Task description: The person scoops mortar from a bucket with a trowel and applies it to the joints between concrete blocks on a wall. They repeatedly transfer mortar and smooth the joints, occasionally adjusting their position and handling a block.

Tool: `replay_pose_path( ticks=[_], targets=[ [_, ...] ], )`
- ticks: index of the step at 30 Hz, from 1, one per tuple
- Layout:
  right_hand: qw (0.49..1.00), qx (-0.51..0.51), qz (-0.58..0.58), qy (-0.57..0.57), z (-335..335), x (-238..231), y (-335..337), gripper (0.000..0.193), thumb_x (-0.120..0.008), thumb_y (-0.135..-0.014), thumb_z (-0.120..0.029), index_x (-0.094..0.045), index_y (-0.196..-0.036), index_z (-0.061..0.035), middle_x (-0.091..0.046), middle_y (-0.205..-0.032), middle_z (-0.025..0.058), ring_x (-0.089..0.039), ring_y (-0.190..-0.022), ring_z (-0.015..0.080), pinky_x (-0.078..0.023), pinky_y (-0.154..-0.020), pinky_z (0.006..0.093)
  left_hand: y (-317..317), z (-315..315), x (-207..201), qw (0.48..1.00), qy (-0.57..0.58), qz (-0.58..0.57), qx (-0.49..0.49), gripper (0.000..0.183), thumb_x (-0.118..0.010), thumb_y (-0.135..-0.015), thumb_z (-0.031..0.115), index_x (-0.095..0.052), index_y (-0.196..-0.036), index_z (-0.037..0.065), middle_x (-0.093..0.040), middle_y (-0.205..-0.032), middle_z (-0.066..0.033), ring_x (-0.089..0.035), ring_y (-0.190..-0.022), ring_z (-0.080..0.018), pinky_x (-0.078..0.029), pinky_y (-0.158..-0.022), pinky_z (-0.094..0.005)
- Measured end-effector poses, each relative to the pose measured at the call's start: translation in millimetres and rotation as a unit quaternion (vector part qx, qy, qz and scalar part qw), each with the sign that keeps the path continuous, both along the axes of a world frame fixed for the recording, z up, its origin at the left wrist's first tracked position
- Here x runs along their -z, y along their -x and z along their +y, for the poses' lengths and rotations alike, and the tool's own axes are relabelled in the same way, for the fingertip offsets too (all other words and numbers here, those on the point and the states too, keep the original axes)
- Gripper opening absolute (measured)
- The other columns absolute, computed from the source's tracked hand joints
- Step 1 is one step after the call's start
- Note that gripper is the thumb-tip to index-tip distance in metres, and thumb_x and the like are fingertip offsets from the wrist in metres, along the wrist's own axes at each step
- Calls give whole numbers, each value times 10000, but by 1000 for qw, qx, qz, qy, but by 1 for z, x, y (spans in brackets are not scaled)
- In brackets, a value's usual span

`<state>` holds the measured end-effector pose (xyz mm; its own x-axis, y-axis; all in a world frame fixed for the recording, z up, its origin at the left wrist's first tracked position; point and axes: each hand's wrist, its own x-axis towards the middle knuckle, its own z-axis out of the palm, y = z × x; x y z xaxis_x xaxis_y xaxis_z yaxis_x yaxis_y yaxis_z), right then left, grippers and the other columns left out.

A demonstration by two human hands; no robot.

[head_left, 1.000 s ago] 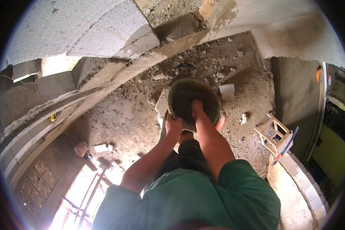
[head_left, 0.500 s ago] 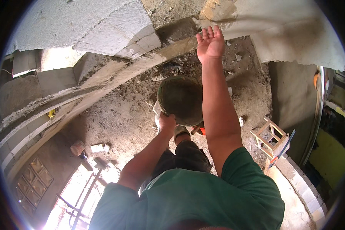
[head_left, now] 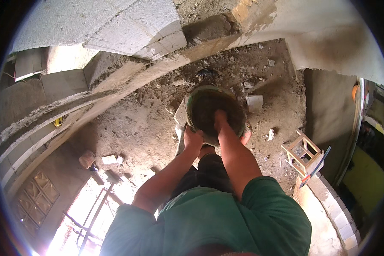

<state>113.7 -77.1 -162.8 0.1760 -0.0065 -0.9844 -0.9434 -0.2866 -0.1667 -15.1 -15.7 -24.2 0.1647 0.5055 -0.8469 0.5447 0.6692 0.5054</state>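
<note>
A dark round bucket [head_left: 197, 94] with a greenish rim is in front of my legs, its mouth turned up toward me. Its near left rim is gripped by my left hand [head_left: 193, 139], the fingers closed round the edge. My right hand [head_left: 220, 117] reaches down inside the bucket, where its fingers are lost in shadow. Dark material lines the inside, but I cannot make out what it is. Beside the bucket's lower right shows part of a reddish-orange thing [head_left: 246, 135], mostly covered.
Ahead stands a plastered wall [head_left: 324, 40] with damp patches and white blocks [head_left: 153, 34] at its left. Rubble covers the dirt floor [head_left: 136, 115]. A pale block [head_left: 254, 103] lies right of the bucket, a wooden stool-like frame [head_left: 305, 155] farther right. Low blockwork [head_left: 337, 209] curves at lower right.
My right hand has come down from beside the wall, where it was raised open, into the bucket. The bucket appears slightly farther right, with my left hand still on its rim.
</note>
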Motion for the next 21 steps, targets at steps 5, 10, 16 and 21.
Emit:
replay_pose_path(
  ticks=[5, 10, 16, 21],
  targets=[
    [903, 249, -22, -350, 70, -74, -38, 249, -494, -942, -240, -598, -1045, -39, -626, -1061, 215, -629, -934, 354, -516, -879, 466, 10, 1, 23, 996, 48, -18, -72, 400, -584, -816, -1, -521, -1210, 25, -635, -1020, -130, -662, -821, -246, -580, -633, -358],
    [876, 132, -91, -454, 174, -185, -71, 469, -499, -986, -326, -499, -1335, -14, -531, -1295, 226, -486, -1246, 338, -397, -1054, 447, 11, 18, 18, 988, 81, -15, -130, 397, -582, -806, -12, -517, -1194, 32, -616, -1030, -135, -652, -802, -262, -584, -600, -374],
    [932, 56, -138, -329, 146, -147, -51, 350, -566, -943, -307, -602, -1177, -50, -642, -1106, 126, -612, -997, 220, -475, -885, 375, 18, 30, 5, 992, 33, 14, -120, 416, -570, -811, -16, -507, -1219, 35, -619, -1024, -130, -653, -799, -256, -575, -584, -370],
    [990, -84, -47, -102, 60, -50, -4, 259, -448, -947, -204, -632, -1079, -78, -654, -964, 94, -644, -810, 220, -543, -698, 374, 30, 22, 7, 999, 1, 21, -48, 446, -566, -799, 19, -508, -1242, 22, -636, -1008, -143, -653, -810, -234, -556, -619, -355]
  ],
)
